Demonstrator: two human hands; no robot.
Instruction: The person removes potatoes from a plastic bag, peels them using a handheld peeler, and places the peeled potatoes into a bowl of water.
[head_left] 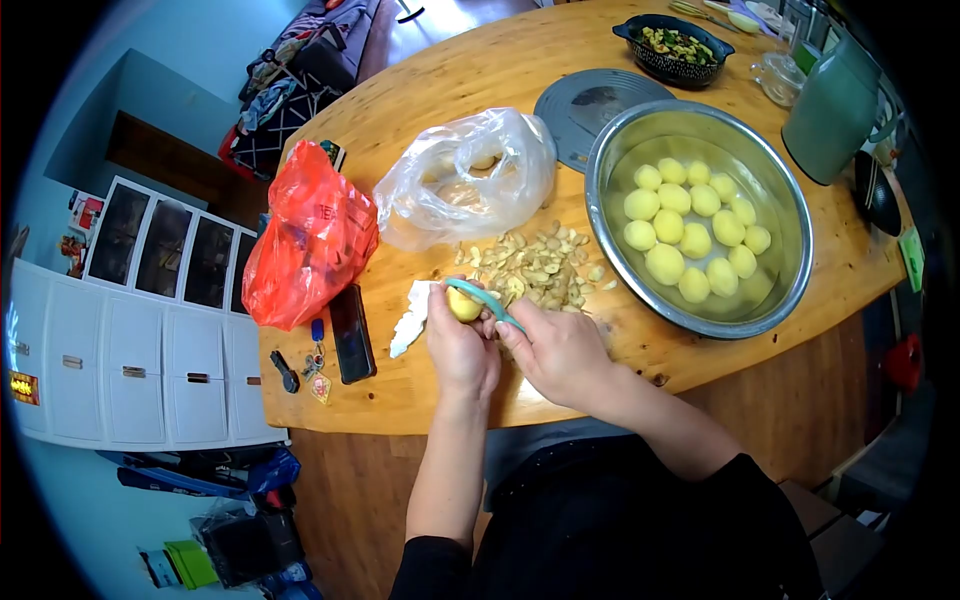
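Note:
My left hand point(463, 355) is wrapped round a potato point(462, 305) above the front of the wooden table. In my right hand point(555, 352) is a peeler with a teal handle point(490, 304), its head against the potato. The blade itself is too small to make out. Just beyond my hands lies a pile of potato peelings point(535, 268). To the right, a large metal basin point(600, 215) holds water and several peeled yellow potatoes point(696, 240). A clear plastic bag point(420, 190) with something roundish inside sits behind the peelings.
Left of my hands are a white tissue point(412, 322), a black phone point(351, 335), keys point(313, 362) and a red plastic bag point(310, 235). Farther back lie a grey round mat point(570, 110) and a dark dish of food point(640, 62). A green jug point(830, 110) stands right of the basin.

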